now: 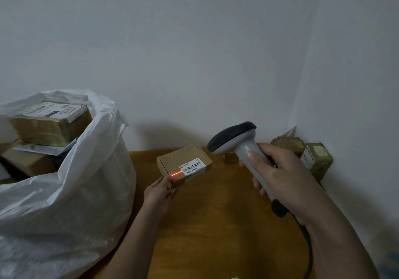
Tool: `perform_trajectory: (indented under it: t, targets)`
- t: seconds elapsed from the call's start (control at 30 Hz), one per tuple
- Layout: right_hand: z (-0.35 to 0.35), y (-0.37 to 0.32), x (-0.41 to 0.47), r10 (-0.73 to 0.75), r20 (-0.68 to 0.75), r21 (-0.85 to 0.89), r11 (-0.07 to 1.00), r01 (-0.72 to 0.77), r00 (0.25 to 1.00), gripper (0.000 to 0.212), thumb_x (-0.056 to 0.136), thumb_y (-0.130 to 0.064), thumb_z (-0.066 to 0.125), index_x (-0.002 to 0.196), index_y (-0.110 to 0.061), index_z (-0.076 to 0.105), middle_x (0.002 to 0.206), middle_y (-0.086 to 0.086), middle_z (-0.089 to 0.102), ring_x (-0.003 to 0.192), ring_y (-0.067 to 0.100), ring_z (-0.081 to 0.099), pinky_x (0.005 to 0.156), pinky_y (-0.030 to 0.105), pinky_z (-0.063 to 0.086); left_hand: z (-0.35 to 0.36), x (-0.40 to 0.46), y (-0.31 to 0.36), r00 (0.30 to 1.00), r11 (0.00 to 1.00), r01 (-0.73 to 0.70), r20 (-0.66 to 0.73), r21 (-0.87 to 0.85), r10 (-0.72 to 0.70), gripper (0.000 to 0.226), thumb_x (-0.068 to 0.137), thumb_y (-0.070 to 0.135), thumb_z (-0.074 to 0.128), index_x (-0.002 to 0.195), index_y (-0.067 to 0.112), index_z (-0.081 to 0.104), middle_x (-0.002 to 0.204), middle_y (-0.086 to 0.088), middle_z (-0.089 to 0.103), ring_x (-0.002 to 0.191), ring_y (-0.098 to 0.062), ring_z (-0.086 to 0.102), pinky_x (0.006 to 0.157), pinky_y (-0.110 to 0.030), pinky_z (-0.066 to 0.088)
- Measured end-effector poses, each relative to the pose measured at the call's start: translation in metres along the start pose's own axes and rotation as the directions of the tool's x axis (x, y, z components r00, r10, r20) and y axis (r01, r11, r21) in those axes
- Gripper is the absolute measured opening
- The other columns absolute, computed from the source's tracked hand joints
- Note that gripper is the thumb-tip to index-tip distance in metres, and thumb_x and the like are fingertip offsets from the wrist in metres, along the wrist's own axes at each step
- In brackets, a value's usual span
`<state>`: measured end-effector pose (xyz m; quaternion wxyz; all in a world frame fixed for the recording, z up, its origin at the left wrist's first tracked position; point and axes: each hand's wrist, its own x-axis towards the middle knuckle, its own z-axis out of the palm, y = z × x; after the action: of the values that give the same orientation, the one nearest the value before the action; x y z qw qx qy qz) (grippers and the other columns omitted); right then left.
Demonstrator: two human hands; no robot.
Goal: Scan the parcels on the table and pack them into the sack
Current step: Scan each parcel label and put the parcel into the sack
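Note:
A small flat cardboard parcel [183, 164] with a white barcode label is held up over the wooden table [216, 214]; my left hand [160, 191] pinches its near corner. My right hand [280, 175] grips the grey handle of a barcode scanner [235, 140], whose dark head points at the parcel. A red laser line falls on the parcel's top just left of the label. The white sack [71, 192] stands open at the left with several taped parcels [49, 123] inside.
Two taped brown parcels [287, 143] [316, 157] sit in the far right corner against the wall, with a small one [231, 157] behind the scanner. The scanner's cable [308, 255] hangs down at the right. White walls close off the table's back and right side.

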<state>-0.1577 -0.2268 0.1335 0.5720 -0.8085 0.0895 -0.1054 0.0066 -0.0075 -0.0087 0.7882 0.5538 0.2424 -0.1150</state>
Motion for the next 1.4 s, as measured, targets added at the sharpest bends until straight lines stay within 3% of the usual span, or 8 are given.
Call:
perform_trajectory:
  t: [0.3,0.5,0.73,0.87,1.0,1.13,1.3,1.4]
  targets:
    - [0.018,-0.001,0.007,-0.007,0.003,0.037,0.999,0.007,1.0,0.023,0.098,-0.038,0.05,0.098,-0.021,0.066,0.061,0.0,0.062,0.052,0.005,0.057,0.053,0.021,0.046,-0.005,-0.004,0.007,0.998,0.999,-0.044,0.037,-0.014,0.044,0.043,0.093,0.013,0.061,0.133,0.001,0.051,0.118,-0.022,0.063,0.095,-0.025,0.067,0.066,-0.029,0.056]
    - [0.039,-0.011,0.016,0.016,-0.025,0.194,0.981,-0.011,1.0,0.027,0.099,-0.039,0.047,0.095,-0.019,0.065,0.061,0.003,0.063,0.051,0.009,0.056,0.049,0.021,0.044,-0.011,-0.024,0.037,0.953,0.952,-0.296,0.041,-0.077,0.3,0.043,0.095,0.015,0.059,0.134,-0.002,0.049,0.096,-0.018,0.067,0.058,-0.012,0.056,0.051,-0.019,0.049]
    - [0.073,-0.022,0.028,0.025,0.01,0.295,0.955,-0.027,1.0,0.024,0.1,-0.035,0.048,0.1,-0.018,0.066,0.061,0.007,0.061,0.05,0.012,0.055,0.047,0.023,0.044,-0.039,-0.058,0.093,0.649,0.648,-0.749,-0.351,-0.136,0.675,0.034,0.096,0.012,0.057,0.126,0.016,0.04,0.115,-0.017,0.057,0.098,-0.021,0.068,0.087,-0.042,0.057]
    - [0.093,-0.029,0.029,-0.006,0.107,0.288,0.957,-0.025,0.994,0.026,0.1,-0.035,0.047,0.099,-0.018,0.065,0.061,0.007,0.06,0.051,0.014,0.055,0.051,0.027,0.045,-0.059,-0.066,0.128,0.437,0.457,-0.878,-0.628,-0.143,0.644,0.047,0.093,0.006,0.057,0.126,0.013,0.024,0.12,-0.004,0.047,0.093,-0.008,0.064,0.078,-0.033,0.059]
    - [0.107,-0.035,0.029,-0.022,0.16,0.264,0.964,-0.021,0.987,0.027,0.1,-0.037,0.046,0.098,-0.019,0.066,0.063,0.008,0.061,0.052,0.015,0.056,0.051,0.026,0.045,-0.082,-0.06,0.152,0.337,0.395,-0.912,-0.758,-0.114,0.559,0.044,0.093,0.005,0.056,0.115,0.017,0.02,0.134,-0.014,0.033,0.105,-0.015,0.059,0.077,-0.034,0.06]
    - [0.114,-0.038,0.031,-0.022,0.17,0.249,0.968,-0.021,0.985,0.026,0.1,-0.037,0.046,0.096,-0.02,0.066,0.063,0.01,0.063,0.052,0.016,0.057,0.053,0.029,0.046,-0.098,-0.045,0.173,0.412,0.556,-0.824,-0.788,-0.108,0.458,0.044,0.094,0.009,0.059,0.113,0.018,0.02,0.135,-0.016,0.032,0.109,-0.025,0.054,0.073,-0.031,0.061]
    - [0.115,-0.034,0.036,-0.012,0.159,0.238,0.971,-0.026,0.987,0.027,0.1,-0.037,0.047,0.097,-0.018,0.066,0.061,0.008,0.062,0.052,0.017,0.056,0.055,0.032,0.046,-0.113,-0.033,0.189,0.739,0.82,-0.552,-0.544,-0.151,0.397,0.052,0.1,0.013,0.052,0.146,0.023,0.029,0.106,-0.014,0.06,0.066,-0.022,0.066,0.059,-0.029,0.059]
    - [0.113,-0.03,0.039,0.0,0.144,0.244,0.969,-0.035,0.99,0.027,0.1,-0.036,0.047,0.099,-0.018,0.066,0.063,0.009,0.062,0.051,0.016,0.056,0.054,0.031,0.046,-0.101,-0.036,0.18,0.688,0.815,-0.577,-0.571,-0.056,0.448,0.041,0.1,0.008,0.043,0.141,0.018,0.043,0.091,-0.013,0.061,0.051,-0.016,0.058,0.051,-0.022,0.054]
